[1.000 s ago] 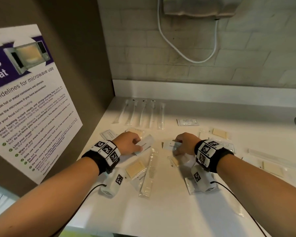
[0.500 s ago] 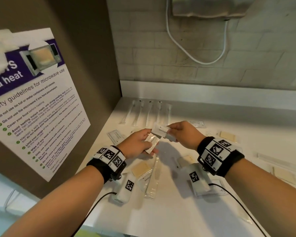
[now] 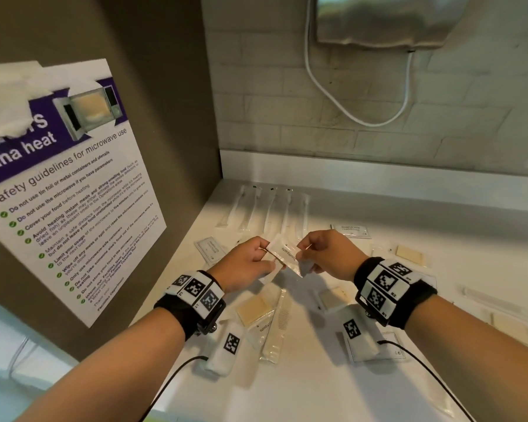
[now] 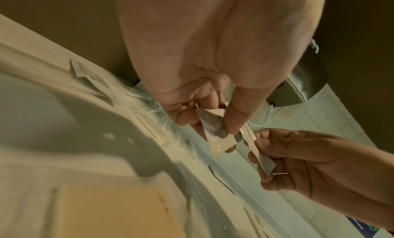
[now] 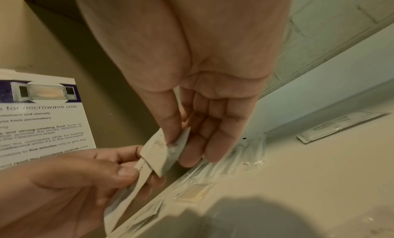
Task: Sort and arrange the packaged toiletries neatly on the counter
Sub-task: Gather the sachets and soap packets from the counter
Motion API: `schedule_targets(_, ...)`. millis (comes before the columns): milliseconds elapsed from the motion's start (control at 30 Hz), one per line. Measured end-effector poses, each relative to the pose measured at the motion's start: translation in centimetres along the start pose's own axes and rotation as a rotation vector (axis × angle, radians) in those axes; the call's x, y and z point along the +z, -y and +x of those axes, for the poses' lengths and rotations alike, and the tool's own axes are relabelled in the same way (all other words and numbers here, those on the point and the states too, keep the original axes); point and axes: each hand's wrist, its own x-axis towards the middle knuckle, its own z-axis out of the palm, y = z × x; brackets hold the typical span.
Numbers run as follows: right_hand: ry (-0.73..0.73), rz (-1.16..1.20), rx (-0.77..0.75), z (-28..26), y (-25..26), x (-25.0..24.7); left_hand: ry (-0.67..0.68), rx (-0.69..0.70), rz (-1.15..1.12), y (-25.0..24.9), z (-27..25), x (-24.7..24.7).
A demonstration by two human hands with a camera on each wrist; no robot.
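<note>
While above counter [image 3: 287, 388] | left hand [image 3: 244, 264], right hand [image 3: 333, 254] each pinch, seemingly, toothpaste sachets [image 3: 284, 254]

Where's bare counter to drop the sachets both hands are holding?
Free: the near strip of counter between the comb packet and the flat sachet, and the back stretch right of the shampoo sachet. Crowded: under the left hand and right hand, and the toothbrush row.

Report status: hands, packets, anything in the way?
Left hand and right hand each pinch a white toothpaste packet, ends overlapping, lifted above the counter. Toothbrush row already lined up behind. Nothing in the way.
</note>
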Motion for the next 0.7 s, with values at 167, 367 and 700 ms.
schedule_targets(167,0.028,0.092,-0.001,0.5,0.8,0.9,-0.021,-0.028,-0.077,0.5,-0.5,-1.0)
schedule_targets(367,-0.013,0.081,-0.055,1.6,1.9,2.2,-0.052,-0.033,-0.065,0.8,-1.0,-2.2)
schedule_targets(700,-0.027,0.019,-0.165,4.0,3.8,2.1,-0.22,-0.076,-0.114,1.5,-0.6,-4.8)
